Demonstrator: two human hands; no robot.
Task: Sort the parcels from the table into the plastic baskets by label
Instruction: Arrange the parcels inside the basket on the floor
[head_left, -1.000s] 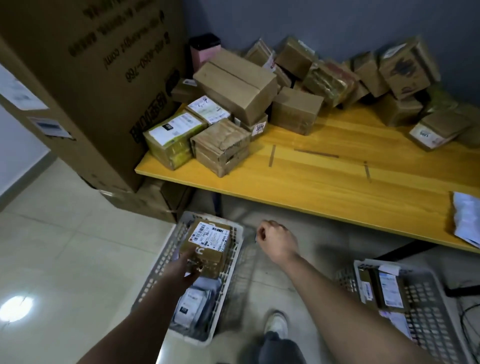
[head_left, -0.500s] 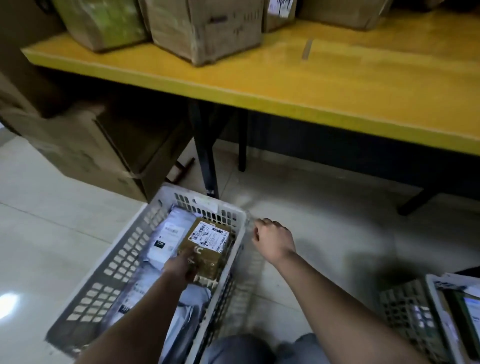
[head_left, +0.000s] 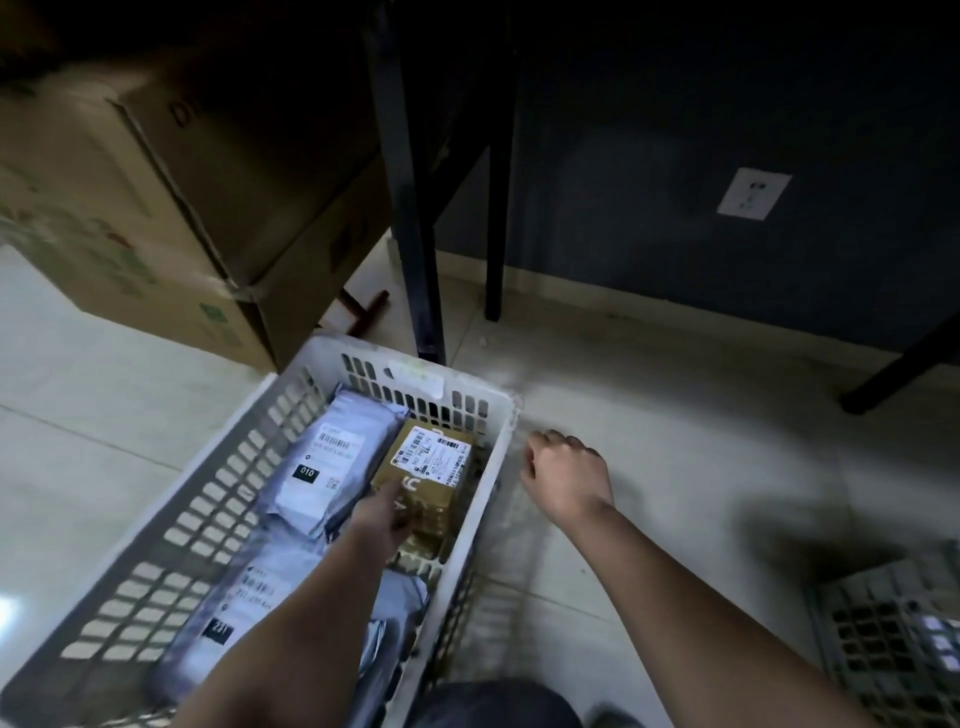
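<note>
A white plastic basket (head_left: 209, 498) stands on the floor below me. A brown parcel (head_left: 435, 470) with a white barcode label lies in its far right corner. My left hand (head_left: 382, 515) reaches into the basket and holds the near end of that parcel, with one finger lying along its top. Beside it lies a grey mailer bag (head_left: 332, 457) marked 010, and a second grey mailer (head_left: 241, 597) lies nearer to me. My right hand (head_left: 566, 478) hovers over the floor just right of the basket, its fingers loosely curled and holding nothing.
Black table legs (head_left: 415, 208) stand just beyond the basket. Large cardboard boxes (head_left: 156, 208) sit on the floor at the left. A second basket (head_left: 883, 629) shows at the lower right edge. A wall socket (head_left: 753, 195) is on the dark wall.
My view has dropped from the tabletop to under the table. My left hand has lowered the brown parcel into the basket's far right corner. The right hand stayed beside the basket.
</note>
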